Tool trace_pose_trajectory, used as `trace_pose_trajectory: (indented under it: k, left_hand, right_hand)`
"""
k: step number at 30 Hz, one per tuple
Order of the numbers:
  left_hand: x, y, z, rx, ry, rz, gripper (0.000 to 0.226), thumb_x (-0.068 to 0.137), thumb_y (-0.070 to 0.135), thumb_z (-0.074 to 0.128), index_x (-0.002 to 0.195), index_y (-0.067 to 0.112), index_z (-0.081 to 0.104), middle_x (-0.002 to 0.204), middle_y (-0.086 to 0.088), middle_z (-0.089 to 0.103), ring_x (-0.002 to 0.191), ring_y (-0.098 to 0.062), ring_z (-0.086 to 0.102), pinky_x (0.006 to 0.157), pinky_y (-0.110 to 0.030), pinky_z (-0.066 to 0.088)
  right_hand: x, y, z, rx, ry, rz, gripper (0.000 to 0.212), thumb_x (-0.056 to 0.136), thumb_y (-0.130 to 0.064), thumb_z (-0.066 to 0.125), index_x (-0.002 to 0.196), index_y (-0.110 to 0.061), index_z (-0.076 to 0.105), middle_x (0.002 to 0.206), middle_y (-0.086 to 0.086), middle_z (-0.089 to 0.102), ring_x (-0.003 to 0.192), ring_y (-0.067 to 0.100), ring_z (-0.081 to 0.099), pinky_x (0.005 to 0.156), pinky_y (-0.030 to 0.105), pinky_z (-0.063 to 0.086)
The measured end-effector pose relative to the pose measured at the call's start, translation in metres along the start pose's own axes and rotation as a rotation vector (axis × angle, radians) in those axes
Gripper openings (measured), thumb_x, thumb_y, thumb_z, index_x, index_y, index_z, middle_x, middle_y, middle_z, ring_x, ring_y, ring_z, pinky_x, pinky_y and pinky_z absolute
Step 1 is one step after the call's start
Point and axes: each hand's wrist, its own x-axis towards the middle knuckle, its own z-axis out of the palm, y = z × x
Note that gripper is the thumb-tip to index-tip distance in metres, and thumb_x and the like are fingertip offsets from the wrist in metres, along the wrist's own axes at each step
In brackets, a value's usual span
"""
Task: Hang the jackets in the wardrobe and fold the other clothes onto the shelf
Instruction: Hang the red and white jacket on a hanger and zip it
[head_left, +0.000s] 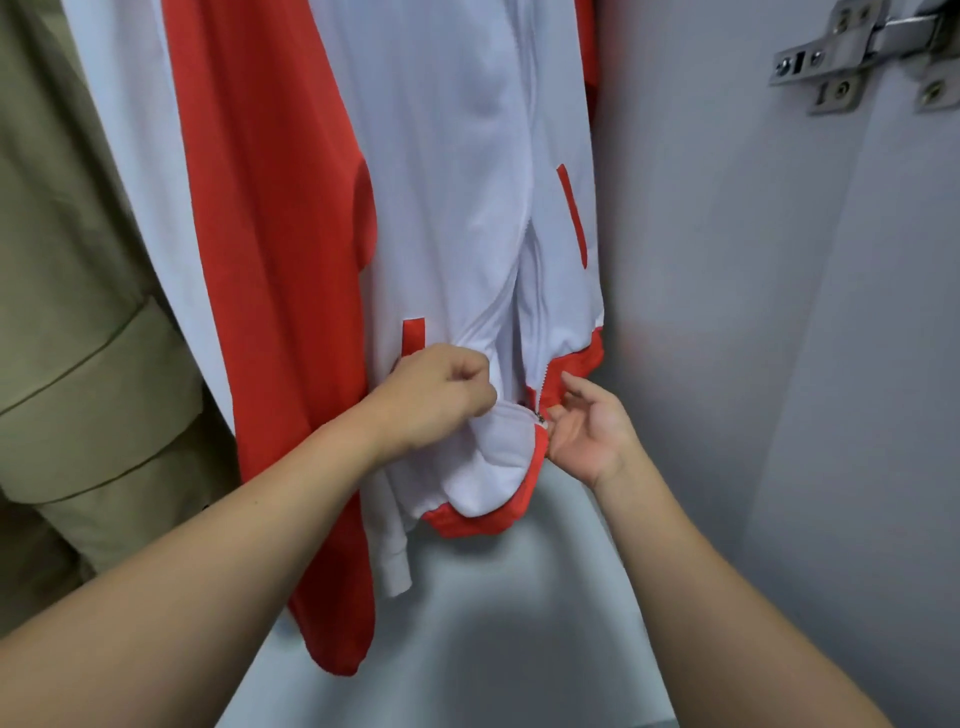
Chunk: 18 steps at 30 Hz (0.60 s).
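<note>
A white and red zip jacket hangs in the wardrobe, filling the upper middle of the view. Its red sleeve hangs down on the left. My left hand grips the left front panel just above the hem, and the panel's lower corner is turned up, white lining outward. My right hand is at the zip's bottom end, thumb and fingertips touching the red hem there, palm facing me. The zip is undone near the hem. The hanger is out of view.
An olive-green jacket hangs at the left, against the red sleeve. The wardrobe's pale side wall stands at the right with a metal door hinge at the top right. The wardrobe floor lies below the hem.
</note>
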Motion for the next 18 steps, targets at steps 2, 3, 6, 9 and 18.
trace_pose_trajectory:
  k: [2,3,6,9,18]
  left_hand:
    - [0.001,0.004,0.002,0.138,0.119,-0.044,0.020,0.066,0.031,0.050,0.064,0.012,0.048,0.050,0.008,0.044,0.053,-0.019,0.045,0.060,-0.031,0.033]
    - [0.003,0.004,0.004,0.235,0.196,-0.066,0.019,0.071,0.030,0.050,0.071,0.012,0.049,0.056,0.007,0.050,0.061,-0.023,0.051,0.065,-0.033,0.035]
    - [0.001,0.003,0.013,0.638,0.371,-0.088,0.024,0.083,0.013,0.050,0.107,0.018,0.051,0.104,-0.006,0.059,0.096,-0.033,0.056,0.084,-0.040,0.042]
    - [-0.010,-0.002,0.030,0.994,0.482,0.239,0.054,0.074,0.009,0.049,0.127,0.014,0.053,0.125,-0.018,0.052,0.099,-0.037,0.052,0.085,-0.042,0.045]
    - [-0.025,0.000,0.078,0.763,0.314,0.150,0.042,0.084,0.046,0.047,0.117,0.026,0.064,0.151,-0.007,0.032,0.137,-0.029,0.023,0.111,-0.043,0.008]
  right_hand:
    - [-0.013,0.000,0.001,0.003,-0.045,-0.013,0.013,0.093,-0.016,0.052,0.086,-0.009,0.061,0.069,0.005,0.063,0.061,0.019,0.059,0.071,0.032,0.050]
    - [-0.020,0.001,0.000,-0.020,-0.058,-0.022,0.016,0.094,-0.015,0.051,0.083,-0.009,0.061,0.066,0.004,0.061,0.057,0.017,0.059,0.067,0.030,0.050]
    - [-0.039,0.006,-0.008,-0.229,0.005,-0.073,0.020,0.096,-0.018,0.050,0.094,-0.009,0.068,0.077,0.000,0.069,0.063,0.012,0.064,0.060,0.025,0.053]
    - [-0.054,0.004,-0.017,-0.535,0.083,-0.149,0.023,0.096,-0.022,0.049,0.098,-0.012,0.070,0.082,-0.004,0.067,0.054,0.008,0.040,0.056,0.022,0.036]
    - [-0.085,-0.024,-0.007,-0.476,-0.102,-0.295,0.014,0.093,-0.005,0.058,0.102,-0.001,0.068,0.095,0.011,0.073,0.085,0.020,0.071,0.076,0.031,0.058]
